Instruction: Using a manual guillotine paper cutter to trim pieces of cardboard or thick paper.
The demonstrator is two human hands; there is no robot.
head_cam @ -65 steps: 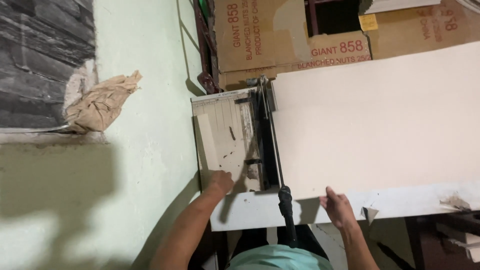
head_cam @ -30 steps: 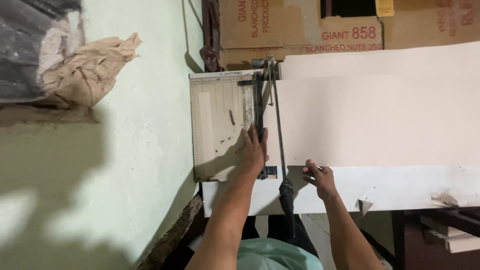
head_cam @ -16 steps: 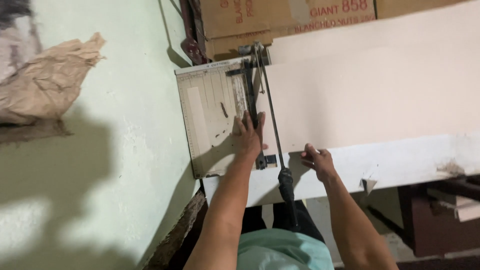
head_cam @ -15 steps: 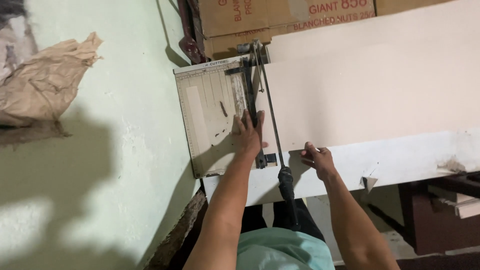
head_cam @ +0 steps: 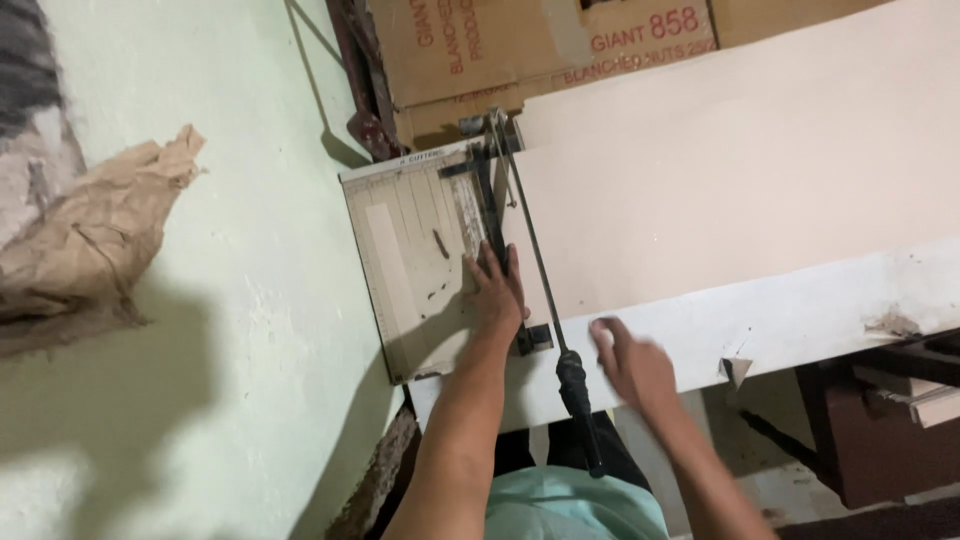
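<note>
Pale pink sheet (head_cam: 730,170) covers most of the white table (head_cam: 800,320); its left edge runs under the blade arm of the paper cutter (head_cam: 420,260), which sits at the table's left end beside the green wall (head_cam: 230,250); brown boxes (head_cam: 520,50) stand behind, crumpled sacking (head_cam: 90,240) hangs on the wall. Left hand (head_cam: 497,292) lies flat, fingers spread, pressing on the clamp bar near the cut line, gripping nothing; right hand (head_cam: 632,365) is blurred, loosely curled, just beside the black handle (head_cam: 577,395) but holding nothing as far as I can tell. My take: keep that flat palm firm so the sheet can't creep, fingers clear of the blade.
</note>
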